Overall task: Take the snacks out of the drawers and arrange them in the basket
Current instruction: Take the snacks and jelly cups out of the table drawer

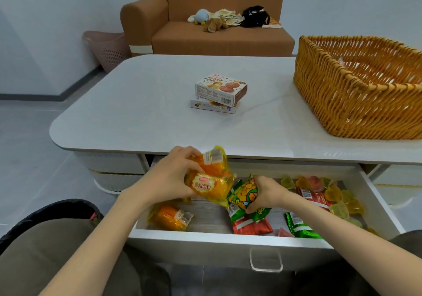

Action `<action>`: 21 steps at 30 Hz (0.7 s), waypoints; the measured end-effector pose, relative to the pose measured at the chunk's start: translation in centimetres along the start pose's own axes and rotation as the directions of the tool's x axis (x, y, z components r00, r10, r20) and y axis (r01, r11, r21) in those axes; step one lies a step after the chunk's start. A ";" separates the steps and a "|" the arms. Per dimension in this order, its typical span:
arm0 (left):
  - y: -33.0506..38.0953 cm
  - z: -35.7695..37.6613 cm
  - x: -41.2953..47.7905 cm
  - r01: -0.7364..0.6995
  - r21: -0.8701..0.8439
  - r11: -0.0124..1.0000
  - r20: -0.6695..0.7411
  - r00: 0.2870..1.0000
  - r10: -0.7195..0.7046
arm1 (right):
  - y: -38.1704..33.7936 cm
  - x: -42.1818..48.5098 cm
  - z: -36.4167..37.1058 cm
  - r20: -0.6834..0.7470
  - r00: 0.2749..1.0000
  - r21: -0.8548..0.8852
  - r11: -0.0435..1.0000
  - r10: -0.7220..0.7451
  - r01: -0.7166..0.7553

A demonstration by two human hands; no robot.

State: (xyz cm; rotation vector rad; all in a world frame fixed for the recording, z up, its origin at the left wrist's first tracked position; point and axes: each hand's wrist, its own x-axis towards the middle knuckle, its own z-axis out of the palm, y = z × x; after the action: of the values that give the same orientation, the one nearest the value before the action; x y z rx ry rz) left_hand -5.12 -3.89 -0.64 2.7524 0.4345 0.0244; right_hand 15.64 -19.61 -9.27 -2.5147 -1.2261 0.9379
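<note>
Head view: white drawer point(228, 241) holding foil packets point(251, 227) and jelly cups point(338, 201).
Fingers of the left hand point(173, 177) curl round two glossy yellow bread packs point(211, 181); the right hand point(268, 193) grips a crinkly green packet point(244, 193).

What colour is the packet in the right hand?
Mostly green, with a yellow picture panel: the packet in the right hand; head view shows it best.

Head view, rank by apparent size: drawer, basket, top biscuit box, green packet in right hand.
1. drawer
2. basket, cut off at the frame edge
3. top biscuit box and green packet look alike; the packet is nearer and partly under the right hand, so unranked.
</note>
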 end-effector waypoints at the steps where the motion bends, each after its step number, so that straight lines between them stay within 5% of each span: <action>1: -0.1 -0.5 -0.1 0.019 -0.017 1.000 -0.055 0.998 -0.020 | -0.7 -0.7 -0.7 0.011 0.999 -0.024 0.999 -0.044 0.044; 6: -0.8 -1.8 0.5 0.167 -0.051 0.985 -0.310 0.935 -0.175 | -3.4 -4.4 -4.7 -0.023 0.976 0.097 0.971 -0.216 0.217; 10: -1.3 -2.6 1.5 0.281 -0.133 0.951 -0.468 0.828 -0.310 | -3.9 -5.6 -8.3 -0.191 0.962 0.302 0.920 -0.198 0.249; 14: -1.4 -2.2 3.3 0.347 -0.102 0.932 -0.404 0.842 -0.357 | -2.8 -3.4 -9.8 -0.425 0.905 0.418 0.879 -0.035 0.230; 18: -1.8 -0.9 5.3 0.342 -0.102 0.934 -0.344 0.869 -0.356 | -2.2 -0.8 -9.1 -0.468 0.878 0.562 0.801 0.100 0.209; 21: -1.9 -0.5 6.2 0.324 -0.153 0.934 -0.369 0.858 -0.358 | -2.6 0.3 -8.2 -0.556 0.826 0.477 0.849 0.090 0.228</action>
State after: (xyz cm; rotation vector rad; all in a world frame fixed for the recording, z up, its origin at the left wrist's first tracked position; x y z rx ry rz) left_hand 0.17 -0.20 -1.08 2.5386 1.0013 0.5010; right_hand 19.22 -16.89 -1.90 -2.0463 -0.7335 0.3726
